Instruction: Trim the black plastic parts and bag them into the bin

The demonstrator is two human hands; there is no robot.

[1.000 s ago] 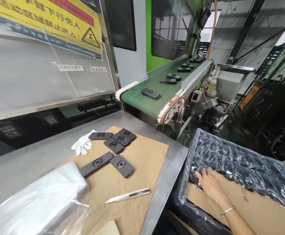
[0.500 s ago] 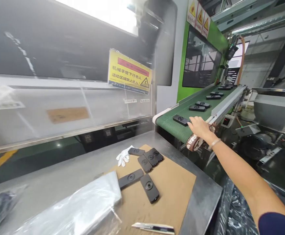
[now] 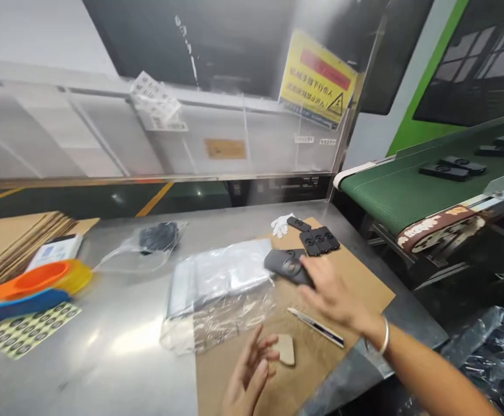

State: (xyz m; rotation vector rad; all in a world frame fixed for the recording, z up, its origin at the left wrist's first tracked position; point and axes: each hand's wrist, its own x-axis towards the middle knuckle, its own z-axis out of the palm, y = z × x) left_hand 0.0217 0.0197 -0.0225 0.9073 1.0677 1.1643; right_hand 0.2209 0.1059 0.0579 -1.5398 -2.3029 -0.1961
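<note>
My right hand (image 3: 332, 292) is over the brown cardboard sheet, thumb and fingers at the near right end of a dark rectangular plastic part (image 3: 290, 266) with a round recess. Another such part seems to lie against it, partly covered, and blur hides where they divide. My left hand (image 3: 252, 372) is at the bottom, palm turned up, fingers loosely apart with nothing held. Just right of its fingertips lies a small beige piece (image 3: 286, 349). Between the hands rests a utility knife (image 3: 317, 327). Several similar black parts (image 3: 320, 240) lie grouped beyond my right hand.
A white glove (image 3: 280, 225) lies behind the parts. Clear plastic bags (image 3: 226, 271) cover the table's middle. Far left are a cardboard stack (image 3: 22, 242), an orange-and-blue holder (image 3: 30, 283) and a sticker sheet (image 3: 30, 329). At right, a green conveyor (image 3: 391, 196) carries more black parts.
My right hand has moved from the conveyor down to the table, and the conveyor's nearest part is gone from its end. My left hand has come into view. The camera has turned left.
</note>
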